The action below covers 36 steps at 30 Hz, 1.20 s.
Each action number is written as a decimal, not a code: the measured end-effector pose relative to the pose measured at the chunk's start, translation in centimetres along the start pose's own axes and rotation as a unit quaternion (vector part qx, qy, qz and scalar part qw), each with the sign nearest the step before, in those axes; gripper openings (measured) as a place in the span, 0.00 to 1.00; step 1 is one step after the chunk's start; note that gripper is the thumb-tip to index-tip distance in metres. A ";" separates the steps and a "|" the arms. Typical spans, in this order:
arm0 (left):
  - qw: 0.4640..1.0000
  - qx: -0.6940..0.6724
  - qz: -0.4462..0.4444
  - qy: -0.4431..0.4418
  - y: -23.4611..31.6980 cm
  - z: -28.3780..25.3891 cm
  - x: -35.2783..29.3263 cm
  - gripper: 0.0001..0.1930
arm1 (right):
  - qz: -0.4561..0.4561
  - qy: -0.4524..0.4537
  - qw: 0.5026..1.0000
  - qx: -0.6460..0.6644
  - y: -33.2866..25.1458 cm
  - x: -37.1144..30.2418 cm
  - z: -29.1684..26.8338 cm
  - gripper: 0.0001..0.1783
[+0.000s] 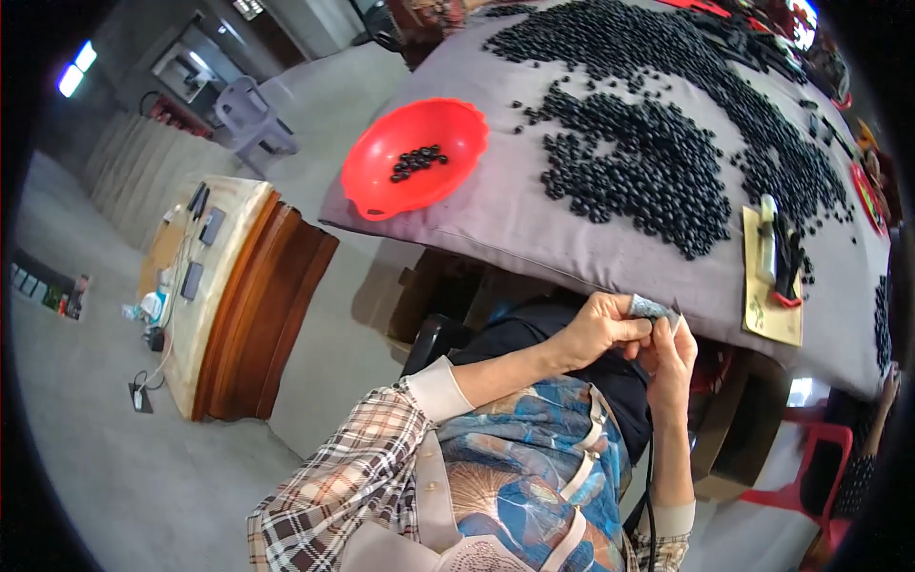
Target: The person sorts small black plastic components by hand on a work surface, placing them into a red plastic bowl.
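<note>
Both hands meet at the near edge of the cloth-covered table [534,238], fingertips pinched together. My left hand [606,329] is closed, with a bluish-grey wrap [648,307] about a fingertip. My right hand [671,357] is closed too, and a thin pointed piece [678,311] and something whitish show at its fingertips. A small dark spot sits between the fingers; what they grip is mostly hidden. Beyond the hands spreads a pile of shiny black round beads [634,172]. To the left, a red scalloped bowl [367,172] holds several of the same beads.
A larger heap of beads [610,38] covers the far side. Right of my hands lie a yellow card [777,324], a clear tube [767,243] and a black-and-red tool [787,272]. Cardboard boxes [753,419] stand below. A wooden cabinet [262,315] and red chair [810,467] flank me.
</note>
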State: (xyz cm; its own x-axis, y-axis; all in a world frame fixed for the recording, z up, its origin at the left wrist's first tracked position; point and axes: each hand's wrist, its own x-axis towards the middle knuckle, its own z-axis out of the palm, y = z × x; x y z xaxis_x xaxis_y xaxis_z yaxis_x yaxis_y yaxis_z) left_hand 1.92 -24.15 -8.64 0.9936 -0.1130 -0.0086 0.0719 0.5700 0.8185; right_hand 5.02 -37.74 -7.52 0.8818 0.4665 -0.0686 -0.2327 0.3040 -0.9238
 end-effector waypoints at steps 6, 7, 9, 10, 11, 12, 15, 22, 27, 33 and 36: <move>0.984 -0.020 0.093 0.152 5.6 -3.3 -0.5 0.04 | 0.001 0.036 0.997 -0.070 -0.2 -0.3 -0.6 0.06; 0.972 -0.015 0.148 0.183 7.1 -5.2 -1.0 0.04 | 0.002 0.029 0.998 -0.064 -0.2 0.1 -0.5 0.07; 0.944 -0.037 0.211 0.251 10.1 -9.4 -1.5 0.04 | 0.002 0.043 0.997 -0.069 -0.2 0.5 -0.8 0.06; 0.933 -0.156 0.203 0.253 12.2 -10.4 -1.8 0.05 | 0.008 0.043 0.998 -0.055 -0.2 0.6 -1.0 0.06; 0.926 -0.154 0.209 0.275 13.7 -12.5 -2.4 0.07 | 0.011 0.044 0.998 -0.052 -0.1 0.8 -1.1 0.06; 0.926 -0.124 0.227 0.274 15.3 -13.9 -3.0 0.07 | 0.017 0.044 0.998 -0.048 0.1 0.9 -1.2 0.06; 0.912 -0.176 0.227 0.292 17.6 -17.0 -3.5 0.12 | 0.010 0.043 0.998 -0.050 0.3 1.0 -1.4 0.05; 0.941 -0.126 0.172 0.262 13.9 -13.6 -0.9 0.19 | 0.015 0.053 0.998 -0.042 0.3 0.8 -1.7 0.05; 0.950 0.046 0.130 0.279 10.1 -10.7 3.3 0.11 | 0.006 0.056 0.997 -0.052 0.6 0.9 -1.9 0.06; 0.885 0.389 0.142 0.212 5.7 -9.5 7.1 0.06 | 0.001 0.052 0.996 -0.069 0.5 1.0 -1.8 0.06; 0.676 0.674 0.198 0.221 4.8 -8.9 7.9 0.11 | 0.001 0.050 0.996 -0.075 0.4 1.0 -1.8 0.06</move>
State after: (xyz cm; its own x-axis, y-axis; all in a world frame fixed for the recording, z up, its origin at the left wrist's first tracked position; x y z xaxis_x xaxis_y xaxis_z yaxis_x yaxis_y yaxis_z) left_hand 10.91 -15.07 -9.84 0.8620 0.2549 0.4381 -0.0575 -0.8096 0.5842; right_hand 6.50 -38.68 -8.63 0.9198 0.3794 -0.1003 -0.1769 0.1726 -0.9690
